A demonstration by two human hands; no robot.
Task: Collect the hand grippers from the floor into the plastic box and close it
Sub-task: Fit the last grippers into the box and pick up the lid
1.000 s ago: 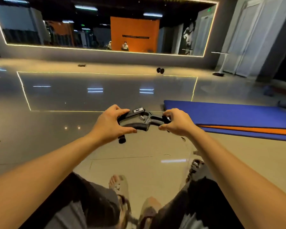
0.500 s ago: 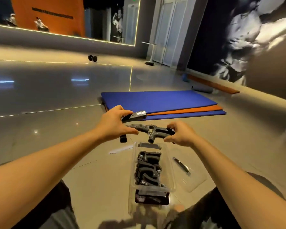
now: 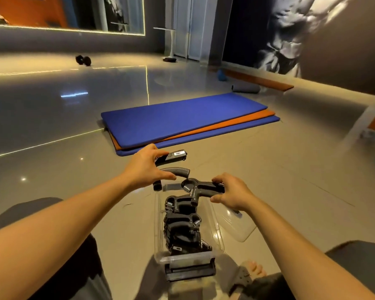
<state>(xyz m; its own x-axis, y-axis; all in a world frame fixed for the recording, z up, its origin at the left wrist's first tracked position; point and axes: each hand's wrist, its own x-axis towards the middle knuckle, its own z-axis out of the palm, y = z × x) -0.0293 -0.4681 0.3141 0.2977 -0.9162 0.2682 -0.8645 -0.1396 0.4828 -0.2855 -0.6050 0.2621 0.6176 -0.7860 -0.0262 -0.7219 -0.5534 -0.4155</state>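
two hand grippers in transit to plastic box (image 3: 182,257), lid (image 3: 236,228) off.
left hand (image 3: 146,167): thumb and fingers pinch the handles of the counter gripper (image 3: 175,156), just past the box's far edge. right hand (image 3: 234,192): fingers curled round one handle of the spring gripper (image 3: 204,189), over the far end. stacked grippers (image 3: 181,221) crowd the box. risk: new pieces likely sit above the rim or snag, so the lid, lying at the right edge, would not shut.
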